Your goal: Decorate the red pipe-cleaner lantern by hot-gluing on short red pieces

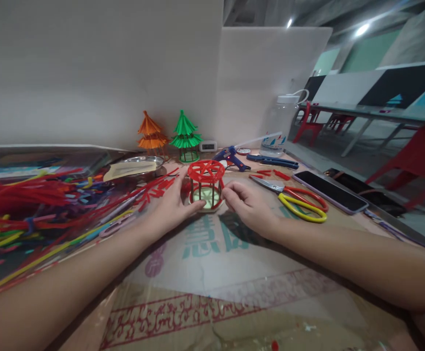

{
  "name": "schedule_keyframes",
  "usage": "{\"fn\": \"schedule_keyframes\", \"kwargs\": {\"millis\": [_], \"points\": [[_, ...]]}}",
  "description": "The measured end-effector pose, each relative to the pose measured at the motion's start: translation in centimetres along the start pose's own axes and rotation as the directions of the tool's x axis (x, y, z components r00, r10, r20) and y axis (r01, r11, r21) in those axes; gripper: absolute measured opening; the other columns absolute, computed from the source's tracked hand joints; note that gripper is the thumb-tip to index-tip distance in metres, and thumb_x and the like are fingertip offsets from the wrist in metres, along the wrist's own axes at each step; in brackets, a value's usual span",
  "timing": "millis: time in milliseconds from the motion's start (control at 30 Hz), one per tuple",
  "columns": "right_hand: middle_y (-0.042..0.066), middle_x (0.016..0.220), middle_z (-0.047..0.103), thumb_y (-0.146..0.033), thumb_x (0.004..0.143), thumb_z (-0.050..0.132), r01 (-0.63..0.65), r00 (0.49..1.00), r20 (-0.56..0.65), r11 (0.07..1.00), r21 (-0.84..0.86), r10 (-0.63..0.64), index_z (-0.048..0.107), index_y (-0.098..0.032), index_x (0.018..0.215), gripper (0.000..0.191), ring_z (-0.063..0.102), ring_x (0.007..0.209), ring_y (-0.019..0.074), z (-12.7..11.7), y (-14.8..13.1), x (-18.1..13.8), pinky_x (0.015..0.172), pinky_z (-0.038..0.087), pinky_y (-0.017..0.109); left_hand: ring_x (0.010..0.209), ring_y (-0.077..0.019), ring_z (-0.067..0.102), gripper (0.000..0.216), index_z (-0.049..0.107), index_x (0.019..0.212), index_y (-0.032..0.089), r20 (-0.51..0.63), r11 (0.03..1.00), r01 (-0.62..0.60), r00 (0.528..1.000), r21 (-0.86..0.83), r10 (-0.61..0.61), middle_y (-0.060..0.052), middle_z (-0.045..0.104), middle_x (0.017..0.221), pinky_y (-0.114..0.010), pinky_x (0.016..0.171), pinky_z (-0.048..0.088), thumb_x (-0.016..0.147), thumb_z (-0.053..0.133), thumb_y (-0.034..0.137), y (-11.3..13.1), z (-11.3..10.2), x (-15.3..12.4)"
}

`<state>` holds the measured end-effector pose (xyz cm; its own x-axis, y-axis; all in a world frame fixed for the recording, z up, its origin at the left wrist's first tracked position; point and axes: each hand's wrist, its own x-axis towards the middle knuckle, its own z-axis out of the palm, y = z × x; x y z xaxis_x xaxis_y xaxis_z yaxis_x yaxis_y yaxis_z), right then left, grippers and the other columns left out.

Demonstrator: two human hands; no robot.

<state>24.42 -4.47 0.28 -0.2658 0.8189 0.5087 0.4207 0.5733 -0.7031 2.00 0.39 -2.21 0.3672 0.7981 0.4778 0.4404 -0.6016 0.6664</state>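
A small round pavilion model [205, 171] stands on the sheet in front of me. It has a red spoked top, thin brown posts and a pale base with a red rail. My left hand [174, 204] grips its left side, the thumb at the front of the base and the fingers partly hidden behind. At the model's right edge my right hand [247, 204] is closed in a pinch on a red strip [222, 184] beside the rail. Whether that strip is joined to the rail I cannot tell.
Scissors [296, 197], a phone [329, 191], blue pliers [273, 161] and a water bottle [279, 124] are on the right. Behind stand a glue gun [230, 157], a green pavilion [185, 136] and an orange one [150, 131]. Pipe cleaners [26, 209] and a metal dish [154, 163] lie left.
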Motion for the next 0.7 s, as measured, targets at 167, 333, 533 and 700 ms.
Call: {"fn": "schedule_keyframes", "kwargs": {"millis": [167,333,533,700], "points": [[-0.003,0.067,0.048,-0.037,0.101,0.045,-0.011,1.0,-0.021,0.999,0.053,0.012,0.051,-0.023,0.079,0.027,0.045,0.062,0.0142,0.45,-0.38,-0.2,0.061,0.038,0.028,0.125,-0.0257,0.063,0.068,0.043,0.145,0.019,0.065,0.994,-0.046,0.997,-0.099,0.052,-0.013,0.063,0.139,-0.043,0.111,0.048,0.084,0.071,0.026,0.57,0.18,0.45],[-0.003,0.067,0.047,-0.039,0.101,0.044,-0.026,1.0,0.007,0.999,0.019,0.026,0.052,-0.023,0.081,0.027,0.045,0.062,0.0146,0.3,-0.63,-0.52,0.059,0.037,0.027,0.128,-0.0297,0.06,0.067,0.049,0.141,0.018,0.012,0.997,-0.079,0.997,0.003,0.079,-0.015,0.06,0.142,-0.047,0.111,0.047,0.08,0.075,0.025,0.73,-0.26,0.17],[-0.002,0.068,0.051,-0.038,0.1,0.046,0.018,0.999,0.044,0.999,-0.026,-0.017,0.052,-0.024,0.078,0.027,0.047,0.063,0.0153,0.03,-0.94,-0.68,0.061,0.038,0.028,0.139,-0.0314,0.052,0.071,0.044,0.147,0.021,-0.025,0.989,-0.141,0.989,0.051,0.142,-0.015,0.052,0.152,-0.051,0.118,0.04,0.082,0.074,0.025,0.25,-0.41,0.19],[-0.002,0.068,0.052,-0.035,0.099,0.045,0.007,0.999,0.04,0.999,-0.031,-0.005,0.054,-0.023,0.079,0.025,0.049,0.064,0.0153,0.15,-0.92,-0.53,0.062,0.039,0.028,0.142,-0.0322,0.048,0.076,0.039,0.15,0.022,-0.05,0.984,-0.151,0.986,0.099,0.156,-0.015,0.05,0.154,-0.052,0.119,0.038,0.082,0.074,0.026,-0.06,-0.28,0.17]]}}
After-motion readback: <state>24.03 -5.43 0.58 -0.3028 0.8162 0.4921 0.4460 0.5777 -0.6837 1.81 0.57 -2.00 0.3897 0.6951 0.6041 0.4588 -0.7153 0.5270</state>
